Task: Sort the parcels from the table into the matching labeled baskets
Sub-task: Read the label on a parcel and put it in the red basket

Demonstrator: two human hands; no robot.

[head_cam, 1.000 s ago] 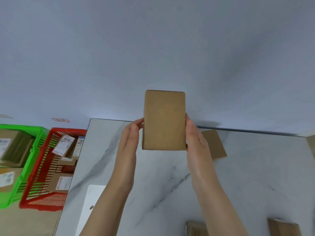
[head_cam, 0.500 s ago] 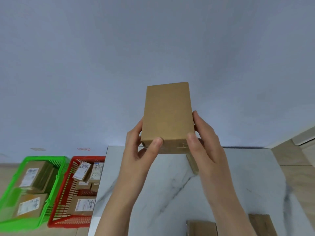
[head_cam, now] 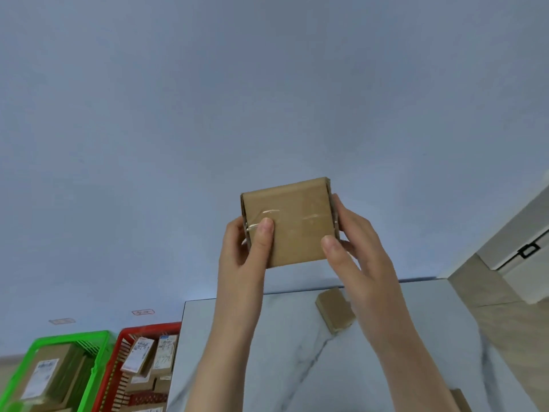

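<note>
Fingers [head_cam: 265,233] of my left hand [head_cam: 240,263] and right hand [head_cam: 359,257] pinch the brown parcel [head_cam: 300,230] by its sides, up in the air above the surface [head_cam: 282,367]. I think it is light and stiff; the shiny tape [head_cam: 267,217] looks slippy, so hold the edges

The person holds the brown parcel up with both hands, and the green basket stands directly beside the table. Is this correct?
Not quite. The head view shows the left hand and right hand holding the brown parcel up, but the red basket stands directly beside the table; the green basket is beyond it.
</note>
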